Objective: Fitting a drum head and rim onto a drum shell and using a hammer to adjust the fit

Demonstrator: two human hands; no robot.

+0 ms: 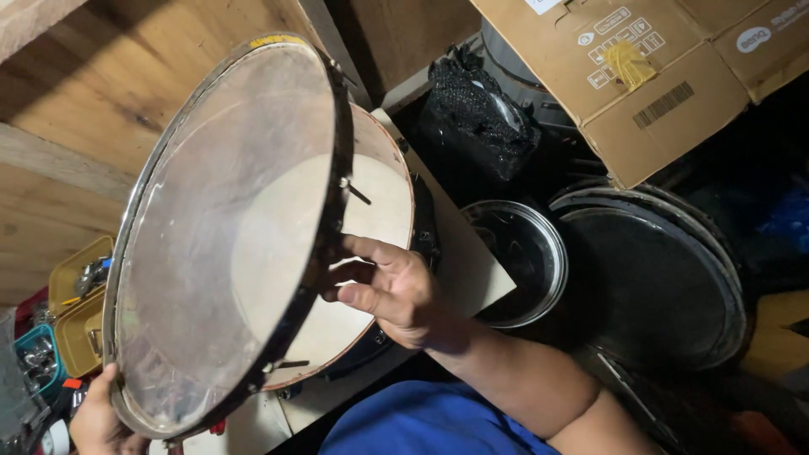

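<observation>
I hold up a round drum hoop with a clear drumhead [227, 227], tilted on edge above a drum. My right hand [392, 291] grips the hoop's black rim on its right side, fingers curled around it. At the bottom left corner, my left hand [101, 417] holds the lower edge of the same hoop. Behind it lies a drum with a pale head [371, 211] and a dark shell, resting on a light board [468, 270].
Black drumheads and a shiny-rimmed drum [518, 257] lean at the right. A cardboard box [640, 76] and a black mesh bundle [476, 109] sit above them. Yellow and teal trays of small metal parts [72, 316] stand at the left. Wooden planks form the wall.
</observation>
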